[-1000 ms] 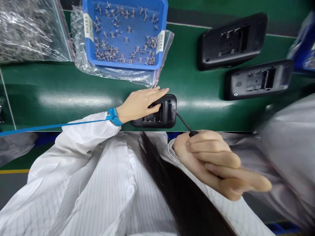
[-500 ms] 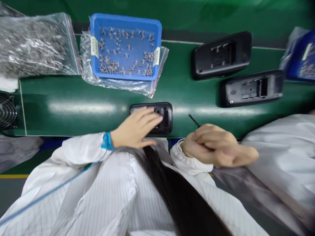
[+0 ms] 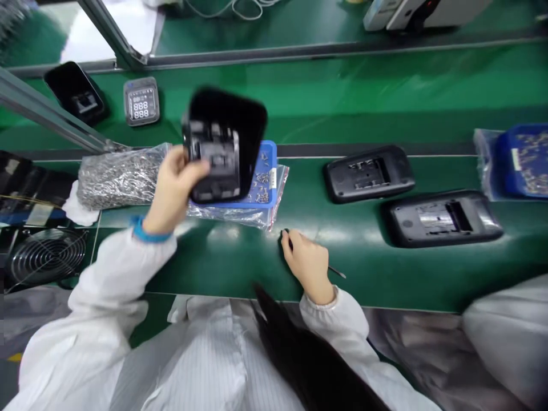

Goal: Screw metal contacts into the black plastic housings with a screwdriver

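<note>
My left hand (image 3: 173, 182) grips a black plastic device housing (image 3: 226, 148) by its near left side, thumb on top. The housing is raised and blurred by motion, its battery recess facing me, and it covers much of a blue tray (image 3: 273, 165) of small metal springs. Lower and to the right, my right hand (image 3: 308, 262) is closed around a thin dark tool (image 3: 337, 272). One slender end of that tool shows past the wrist side, a dark end at the fingers; its exact kind is unclear. The fist rests on or just above the green bench.
Two black housings (image 3: 369, 173) (image 3: 445, 218) lie on the right. A bag of metal parts (image 3: 122, 178) and a fan (image 3: 47, 257) are at left. Farther back are a small display unit (image 3: 141, 101) and a metal frame post (image 3: 105, 28). Another person's sleeve (image 3: 509, 337) is at right.
My left hand has lifted the housing from the bench, up and over the blue tray. The right hand has moved left and the tool's direction in it has turned. The view has tilted up.
</note>
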A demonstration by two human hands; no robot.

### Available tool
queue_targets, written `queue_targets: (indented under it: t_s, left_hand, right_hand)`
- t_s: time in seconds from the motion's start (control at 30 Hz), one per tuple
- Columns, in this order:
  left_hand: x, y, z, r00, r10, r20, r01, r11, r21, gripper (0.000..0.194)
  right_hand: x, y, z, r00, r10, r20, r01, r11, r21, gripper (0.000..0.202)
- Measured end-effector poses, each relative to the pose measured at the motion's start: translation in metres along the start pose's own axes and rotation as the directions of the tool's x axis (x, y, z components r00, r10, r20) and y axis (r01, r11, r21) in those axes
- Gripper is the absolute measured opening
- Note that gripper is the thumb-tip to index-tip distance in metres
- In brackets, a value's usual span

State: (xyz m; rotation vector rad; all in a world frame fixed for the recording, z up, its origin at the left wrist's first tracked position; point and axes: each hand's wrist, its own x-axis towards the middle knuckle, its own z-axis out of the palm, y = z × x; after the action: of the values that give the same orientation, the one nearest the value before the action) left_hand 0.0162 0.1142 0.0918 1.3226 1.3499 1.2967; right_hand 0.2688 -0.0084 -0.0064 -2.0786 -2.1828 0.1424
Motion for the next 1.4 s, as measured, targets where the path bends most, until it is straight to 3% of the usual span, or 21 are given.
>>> queue_targets:
  t_s: [0.07, 0.13, 0.2, 0.27, 0.37, 0.43, 0.53, 0.6, 0.8, 0.93, 1.03, 1.1, 1.17, 1.23, 1.27, 1.33, 1.4]
  left_hand:
    - [0.085, -0.016, 0.012, 0.991, -0.130, 0.023, 0.132, 0.977, -0.166, 0.029]
    - [0.156, -0.035, 0.025, 0.971, -0.230, 0.060, 0.233, 0.972, -0.040, 0.038]
    - [0.199, -0.046, 0.035, 0.967, -0.249, 0.062, 0.230, 0.948, 0.219, 0.043]
    - [0.209, -0.048, 0.037, 0.984, -0.174, 0.035, 0.146, 0.906, 0.397, 0.033]
    - [0.177, -0.041, 0.029, 0.991, 0.133, 0.031, -0.123, 0.771, 0.625, 0.051]
    - [0.141, -0.040, 0.022, 0.957, 0.251, 0.146, -0.275, 0.629, 0.727, 0.057]
    - [0.094, -0.054, 0.021, 0.912, 0.210, 0.352, -0.409, 0.508, 0.758, 0.049]
    - [0.076, -0.069, 0.026, 0.884, 0.194, 0.425, -0.465, 0.451, 0.762, 0.047]
    - [0.066, -0.089, 0.039, 0.824, 0.151, 0.546, -0.554, 0.418, 0.720, 0.044]
    - [0.075, -0.084, 0.039, 0.838, 0.110, 0.535, -0.522, 0.451, 0.724, 0.048]
    - [0.065, -0.066, 0.043, 0.839, 0.114, 0.532, -0.511, 0.498, 0.700, 0.050]
    - [0.041, -0.049, 0.047, 0.825, 0.146, 0.546, -0.526, 0.553, 0.646, 0.045]
    - [0.004, -0.035, 0.055, 0.824, 0.189, 0.534, -0.512, 0.652, 0.559, 0.036]
    - [-0.038, -0.029, 0.065, 0.847, 0.157, 0.508, -0.395, 0.825, 0.404, 0.025]
    - [-0.057, -0.030, 0.070, 0.859, 0.111, 0.500, -0.297, 0.904, 0.309, 0.022]
    - [-0.089, -0.037, 0.078, 0.856, -0.014, 0.517, -0.065, 0.989, 0.134, 0.027]
    - [-0.109, -0.047, 0.082, 0.829, -0.109, 0.548, 0.103, 0.994, 0.042, 0.033]
  right_hand:
    - [0.001, 0.000, 0.002, 0.998, -0.027, -0.052, 0.027, 1.000, -0.008, 0.037]
    - [0.002, 0.002, 0.003, 0.992, -0.056, -0.113, 0.054, 0.998, -0.018, 0.039]
    - [0.003, 0.003, 0.003, 0.978, -0.092, -0.188, 0.090, 0.996, -0.024, 0.041]
    - [0.005, 0.004, 0.002, 0.961, -0.123, -0.246, 0.120, 0.992, -0.025, 0.041]
    - [0.007, 0.004, 0.001, 0.954, -0.126, -0.272, 0.127, 0.992, -0.013, 0.041]
    - [0.008, 0.003, 0.001, 0.957, -0.122, -0.263, 0.125, 0.992, -0.004, 0.041]
    - [0.007, 0.003, 0.003, 0.967, -0.106, -0.233, 0.108, 0.994, -0.005, 0.040]
    - [0.007, 0.004, 0.004, 0.978, -0.080, -0.192, 0.081, 0.997, 0.000, 0.039]
    - [0.007, 0.006, -0.001, 1.000, 0.004, 0.023, -0.005, 0.999, 0.048, 0.040]
    - [0.007, 0.007, -0.007, 0.989, -0.005, 0.146, -0.007, 0.997, 0.081, 0.041]
    - [0.001, 0.017, -0.017, 0.987, -0.033, 0.156, 0.018, 0.995, 0.093, 0.043]
    - [-0.004, 0.033, -0.030, 0.999, 0.015, 0.041, -0.019, 0.995, 0.098, 0.044]
    - [-0.007, 0.054, -0.046, 0.979, 0.132, -0.156, -0.113, 0.986, 0.123, 0.042]
    - [-0.006, 0.073, -0.058, 0.921, 0.245, -0.302, -0.206, 0.966, 0.154, 0.037]
    - [-0.006, 0.078, -0.061, 0.906, 0.275, -0.321, -0.237, 0.959, 0.154, 0.034]
    - [-0.010, 0.077, -0.061, 0.925, 0.286, -0.252, -0.267, 0.958, 0.106, 0.033]
    - [-0.022, 0.060, -0.054, 0.955, 0.271, -0.124, -0.270, 0.963, 0.025, 0.035]
